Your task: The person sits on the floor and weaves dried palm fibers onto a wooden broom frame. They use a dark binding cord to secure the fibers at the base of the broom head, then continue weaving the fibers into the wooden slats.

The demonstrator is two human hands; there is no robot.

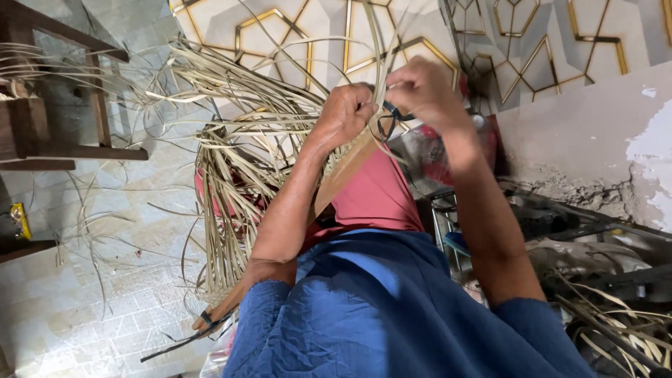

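We see left hand point(344, 112) fisted on strip bundle point(245, 175), centre-left over lap. Right hand point(420, 91) pinches dark tie point(392, 115). Strips look light, springy, splintery; best gripped near bound end.

i seem to be in a home craft corner: pale split cane strips point(238, 161) strewn over my tiled floor point(91, 308), dark wooden stool point(49, 133), gold-patterned wall point(350, 35), patchy plaster point(595, 133).
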